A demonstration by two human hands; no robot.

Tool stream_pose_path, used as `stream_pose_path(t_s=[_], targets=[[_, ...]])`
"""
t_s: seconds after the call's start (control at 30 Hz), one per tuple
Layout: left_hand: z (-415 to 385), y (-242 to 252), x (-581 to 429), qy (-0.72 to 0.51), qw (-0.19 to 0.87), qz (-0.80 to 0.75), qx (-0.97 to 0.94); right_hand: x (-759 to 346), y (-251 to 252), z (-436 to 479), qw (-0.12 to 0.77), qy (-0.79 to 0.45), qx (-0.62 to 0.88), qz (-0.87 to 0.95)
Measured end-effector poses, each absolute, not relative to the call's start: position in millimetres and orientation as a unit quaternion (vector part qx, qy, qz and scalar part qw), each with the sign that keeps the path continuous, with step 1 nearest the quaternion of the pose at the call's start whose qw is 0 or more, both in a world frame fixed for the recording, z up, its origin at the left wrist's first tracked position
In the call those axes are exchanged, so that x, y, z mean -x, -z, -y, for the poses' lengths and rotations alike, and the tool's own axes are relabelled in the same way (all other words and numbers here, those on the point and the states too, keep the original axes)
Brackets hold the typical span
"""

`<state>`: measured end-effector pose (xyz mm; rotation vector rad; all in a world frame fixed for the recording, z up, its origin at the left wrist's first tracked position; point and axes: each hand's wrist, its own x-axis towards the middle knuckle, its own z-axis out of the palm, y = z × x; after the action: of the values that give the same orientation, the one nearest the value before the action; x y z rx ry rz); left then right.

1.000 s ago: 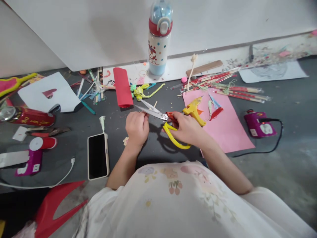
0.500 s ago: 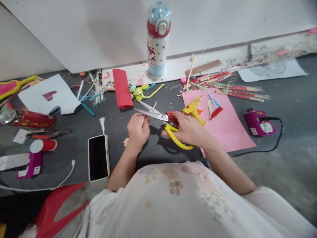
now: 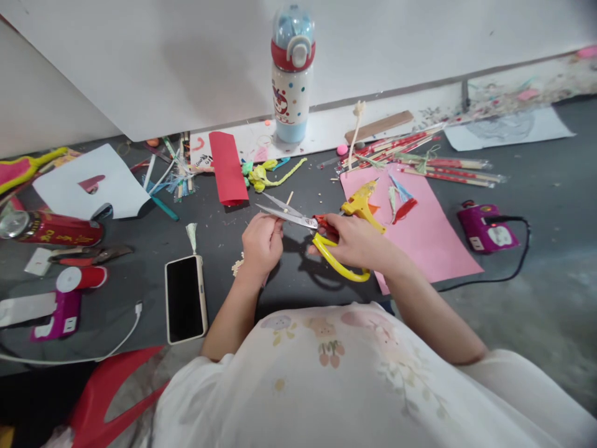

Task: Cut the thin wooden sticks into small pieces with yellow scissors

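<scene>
My right hand point(image 3: 352, 239) is closed around the yellow handles of a pair of scissors point(image 3: 345, 269). The blades point left and stand apart, their lower edge close over the fingertips of my left hand point(image 3: 262, 242). Those left fingers are pinched together; what lies between them is hidden. A short pale stick point(image 3: 290, 198) shows by the blades, and I cannot tell whether it reaches into the pinch. Small pale pieces point(image 3: 237, 265) lie beside my left wrist. Just beyond my right hand, a yellow glue gun point(image 3: 361, 202) rests on pink paper point(image 3: 431, 242).
A water bottle point(image 3: 293, 93) stands at the back. Red folded paper point(image 3: 228, 168) and yellow-green twisted strands point(image 3: 268, 177) lie before it. A phone point(image 3: 185, 298), a red can point(image 3: 56, 228) and pliers point(image 3: 100, 254) are on the left; wrapped sticks point(image 3: 448, 171) and a purple socket block point(image 3: 487, 227) on the right.
The view has shifted slightly. Both hands keep nearly the same place, and the scissor blades look a little closer together than before.
</scene>
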<state>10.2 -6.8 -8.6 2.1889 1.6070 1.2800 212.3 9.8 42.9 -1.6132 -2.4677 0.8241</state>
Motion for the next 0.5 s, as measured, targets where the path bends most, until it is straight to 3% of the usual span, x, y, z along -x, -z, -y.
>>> stream_pose_path(t_s=[0.2,0.33,0.5], targets=[[5.5,7.8,-13.3,-0.395,0.065,-0.571,-0.716,-207.1,-31.1,-12.8,0.063,-0.290,0.553,0.779],[9.2,2.6,-14.6,-0.443,0.002,-0.612,-0.656,-195.2,-20.1,-17.5,0.066,-0.345,0.568,0.744],[21.3,0.4,-24.5,-0.461,-0.040,-0.449,-0.764,-174.9,-13.0,-22.7,0.083,-0.412,0.544,0.726]])
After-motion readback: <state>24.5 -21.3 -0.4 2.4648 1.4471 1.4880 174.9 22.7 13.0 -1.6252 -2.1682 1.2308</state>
